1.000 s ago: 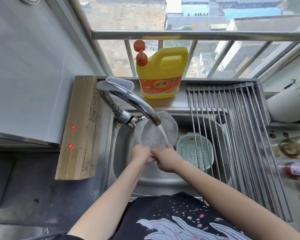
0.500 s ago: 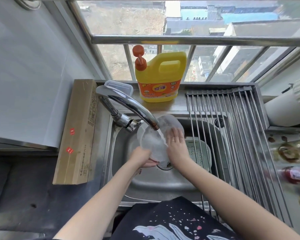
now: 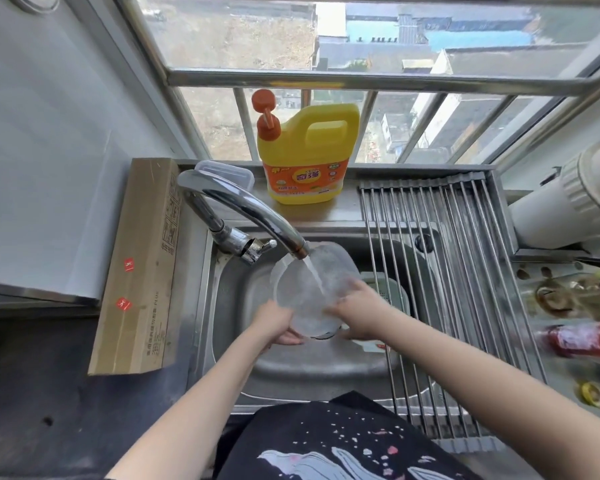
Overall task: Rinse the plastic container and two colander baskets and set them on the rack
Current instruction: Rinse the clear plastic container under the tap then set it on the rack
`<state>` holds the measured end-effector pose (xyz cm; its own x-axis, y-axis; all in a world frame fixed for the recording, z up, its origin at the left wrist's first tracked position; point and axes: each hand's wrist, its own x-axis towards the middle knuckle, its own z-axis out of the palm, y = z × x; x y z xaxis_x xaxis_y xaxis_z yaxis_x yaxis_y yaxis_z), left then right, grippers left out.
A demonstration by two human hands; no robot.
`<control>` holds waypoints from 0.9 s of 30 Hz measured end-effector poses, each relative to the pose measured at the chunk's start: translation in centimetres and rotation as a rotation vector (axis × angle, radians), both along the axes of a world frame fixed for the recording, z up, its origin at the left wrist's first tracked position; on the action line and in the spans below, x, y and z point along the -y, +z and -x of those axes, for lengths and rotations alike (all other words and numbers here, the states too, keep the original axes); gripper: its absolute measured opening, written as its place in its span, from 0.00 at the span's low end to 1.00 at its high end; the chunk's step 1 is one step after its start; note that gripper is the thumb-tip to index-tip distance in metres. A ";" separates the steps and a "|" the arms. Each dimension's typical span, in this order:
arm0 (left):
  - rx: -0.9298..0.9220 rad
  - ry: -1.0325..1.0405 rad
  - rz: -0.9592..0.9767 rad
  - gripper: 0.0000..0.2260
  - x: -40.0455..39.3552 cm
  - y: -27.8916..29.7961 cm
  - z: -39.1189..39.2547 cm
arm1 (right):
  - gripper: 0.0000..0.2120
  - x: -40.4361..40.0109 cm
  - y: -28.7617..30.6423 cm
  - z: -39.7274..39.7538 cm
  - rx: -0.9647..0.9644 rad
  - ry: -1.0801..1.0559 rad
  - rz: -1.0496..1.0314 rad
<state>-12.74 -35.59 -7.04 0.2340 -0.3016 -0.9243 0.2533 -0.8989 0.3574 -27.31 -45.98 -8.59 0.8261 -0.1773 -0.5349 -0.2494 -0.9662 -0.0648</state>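
- I hold the clear plastic container [image 3: 309, 292] over the sink [image 3: 229, 306], tilted, with water from the tap [image 3: 243, 216] running into it
- My left hand [image 3: 278, 323] grips its lower rim, fingers curled under it
- My right hand [image 3: 357, 313] presses against its right side, fingers spread on the wall
- A pale green colander basket [image 3: 394, 296] lies in the sink just behind my right hand, mostly hidden; I think only one shows
- The rack [image 3: 447, 271] spans the right part of the sink, bare
- A yellow soap jug [image 3: 309, 157] stands on the ledge behind the tap
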 end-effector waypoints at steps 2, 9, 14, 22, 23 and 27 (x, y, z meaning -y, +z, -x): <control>0.024 -0.015 0.002 0.12 0.0 0.2 0.3 | 0.17 1.8 -0.1 0.8 -0.026 0.181 0.366; -0.184 -0.014 0.016 0.06 0.8 0.8 0.0 | 0.22 -2.6 -0.7 -3.3 -0.377 -0.282 0.307; 0.087 -0.089 0.053 0.19 -0.5 -0.2 -1.3 | 0.13 -5.8 0.5 -3.8 -0.197 -0.213 0.031; 0.055 0.024 0.051 0.09 0.7 0.6 -1.8 | 0.22 -4.4 1.2 -2.7 0.125 -0.337 -0.304; 0.084 0.047 0.066 0.10 0.8 0.2 -1.7 | 0.26 -4.3 1.2 -2.7 0.141 -0.353 -0.335; 0.041 -0.064 0.050 0.07 0.9 0.6 -1.9 | 0.16 -3.1 1.0 -2.0 0.273 -0.046 -0.044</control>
